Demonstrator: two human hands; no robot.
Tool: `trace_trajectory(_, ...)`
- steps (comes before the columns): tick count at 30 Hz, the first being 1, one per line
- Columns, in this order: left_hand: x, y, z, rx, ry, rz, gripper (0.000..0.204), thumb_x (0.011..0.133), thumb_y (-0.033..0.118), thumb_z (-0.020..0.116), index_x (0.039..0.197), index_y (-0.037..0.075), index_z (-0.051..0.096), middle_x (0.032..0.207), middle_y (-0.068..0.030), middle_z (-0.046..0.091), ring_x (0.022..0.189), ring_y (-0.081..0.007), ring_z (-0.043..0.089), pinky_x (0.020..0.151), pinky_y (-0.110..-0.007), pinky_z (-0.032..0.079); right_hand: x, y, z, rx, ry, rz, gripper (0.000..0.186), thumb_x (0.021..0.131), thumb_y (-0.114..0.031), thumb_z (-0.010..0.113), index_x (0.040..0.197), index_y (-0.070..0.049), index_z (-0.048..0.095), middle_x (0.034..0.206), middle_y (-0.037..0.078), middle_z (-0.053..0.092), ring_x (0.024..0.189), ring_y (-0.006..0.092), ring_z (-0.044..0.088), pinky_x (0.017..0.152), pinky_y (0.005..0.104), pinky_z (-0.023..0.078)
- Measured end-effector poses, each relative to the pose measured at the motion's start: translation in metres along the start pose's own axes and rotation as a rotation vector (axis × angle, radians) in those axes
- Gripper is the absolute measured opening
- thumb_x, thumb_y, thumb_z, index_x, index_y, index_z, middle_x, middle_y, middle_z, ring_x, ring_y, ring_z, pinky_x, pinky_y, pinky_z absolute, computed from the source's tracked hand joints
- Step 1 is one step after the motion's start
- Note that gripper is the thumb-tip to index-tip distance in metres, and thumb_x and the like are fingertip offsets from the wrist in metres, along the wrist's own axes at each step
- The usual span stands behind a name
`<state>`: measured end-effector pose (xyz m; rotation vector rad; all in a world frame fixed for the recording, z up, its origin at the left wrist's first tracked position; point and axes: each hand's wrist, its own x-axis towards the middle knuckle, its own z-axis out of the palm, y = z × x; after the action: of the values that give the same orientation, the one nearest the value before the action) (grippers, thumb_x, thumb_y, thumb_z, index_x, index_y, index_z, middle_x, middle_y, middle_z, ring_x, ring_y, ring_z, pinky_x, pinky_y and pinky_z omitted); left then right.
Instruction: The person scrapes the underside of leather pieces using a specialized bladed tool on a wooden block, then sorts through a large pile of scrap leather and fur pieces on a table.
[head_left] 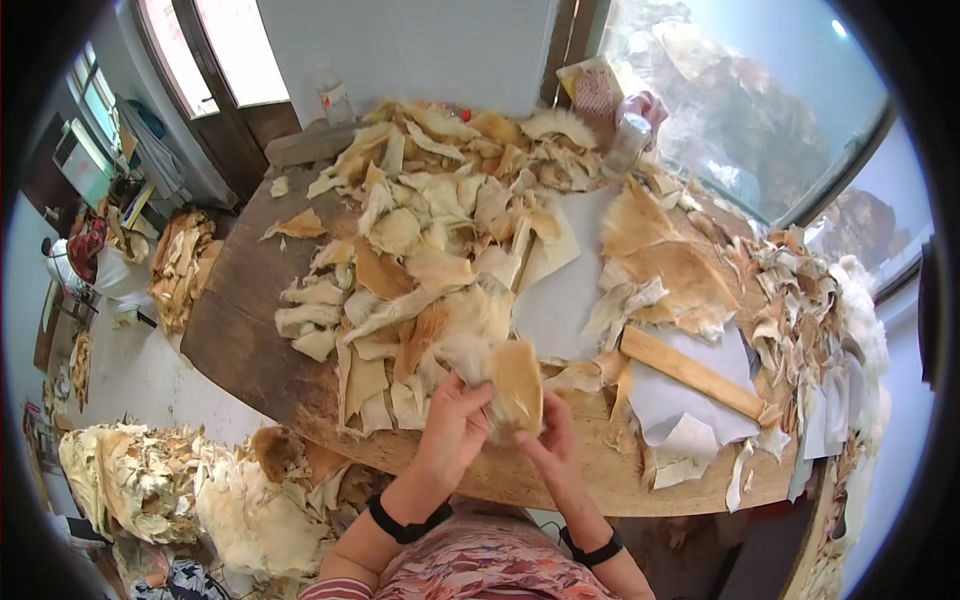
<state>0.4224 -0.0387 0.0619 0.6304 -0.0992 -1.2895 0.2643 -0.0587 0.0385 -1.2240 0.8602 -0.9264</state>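
Both my hands hold one piece of fur hide [517,380] just above the near edge of the wooden table [250,330]. Its tan skin side shows on the right, pale fur on the left. My left hand [458,415] pinches the furry side between thumb and fingers. At the lower right corner, my right hand [548,440] grips the hide with its thumb in front. Just beyond my hands lies a heap of cream and tan hide scraps [430,230], some with fur.
Right of my hands, a wooden strip [690,375] lies across a white sheet [660,410]. Larger tan hides [665,265] lie beyond it. A glass jar [627,145] and a plastic bottle [333,95] stand at the back. Bundled hides [130,480] fill the floor at left; another person [95,255] sits farther off.
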Motion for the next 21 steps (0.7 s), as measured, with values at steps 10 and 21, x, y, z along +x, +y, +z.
trace_trajectory(10, 0.108, 0.133, -0.026, 0.802, 0.026, 0.534, 0.054, 0.083, -0.004, 0.058, 0.134, -0.001, 0.044, 0.126, -0.0115, 0.058, 0.113, -0.0227, 0.057, 0.094, -0.036, 0.047, -0.026, 0.030, -0.071, -0.698, -0.026, -0.033, 0.045, 0.086, -0.010, 0.068, 0.127, -0.006, 0.051, 0.087, 0.007, 0.063, 0.070, 0.0157, 0.061, 0.064, 0.0288, 0.049)
trace_trajectory(21, 0.239, 0.096, 0.039, 2.011, -0.111, 0.638, 0.043, 0.080, 0.015, 0.067, 0.119, 0.001, 0.056, 0.129, -0.0220, 0.049, 0.117, -0.0408, 0.049, 0.097, -0.042, 0.043, -0.020, 0.033, -0.091, -1.105, 0.088, -0.208, 0.025, 0.081, -0.012, 0.069, 0.104, -0.009, 0.061, 0.074, 0.007, 0.061, 0.062, 0.0242, 0.061, 0.054, 0.0352, 0.049)
